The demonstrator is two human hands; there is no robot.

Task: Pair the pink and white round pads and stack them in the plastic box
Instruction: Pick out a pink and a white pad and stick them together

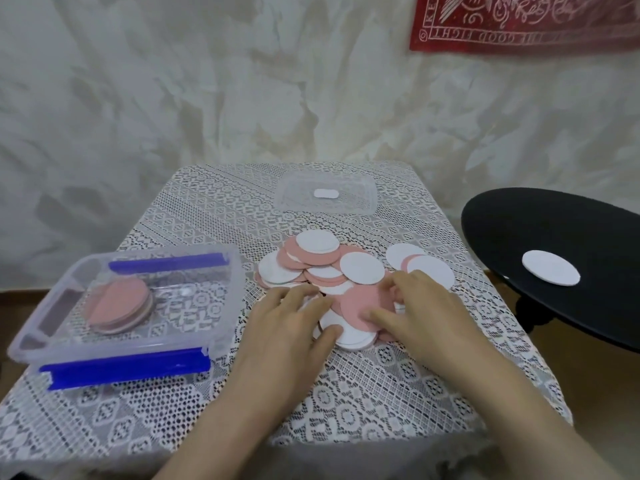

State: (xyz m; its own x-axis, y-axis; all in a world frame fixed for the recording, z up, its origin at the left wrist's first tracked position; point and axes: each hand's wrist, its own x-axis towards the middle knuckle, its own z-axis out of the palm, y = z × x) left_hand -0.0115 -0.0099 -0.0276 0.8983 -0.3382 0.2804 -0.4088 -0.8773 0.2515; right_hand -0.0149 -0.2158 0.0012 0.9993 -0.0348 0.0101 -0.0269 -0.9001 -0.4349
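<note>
A heap of pink and white round pads [323, 268] lies in the middle of the lace-covered table [381, 382]. My left hand [287, 320] rests on the heap's near left side, thumb on a white pad [349, 332]. My right hand [419, 306] lies on the near right side, its thumb and fingers touching a pink pad [360, 303]. Whether either hand grips a pad I cannot tell. At the left stands the clear plastic box [214, 292] with blue clips; a short stack of pads [119, 304], pink on top, sits inside it.
The box's clear lid [294, 199] lies at the table's far side. A round black side table [554, 237] at the right carries one white pad [550, 273]. A wall with a red cloth [526, 22] stands behind.
</note>
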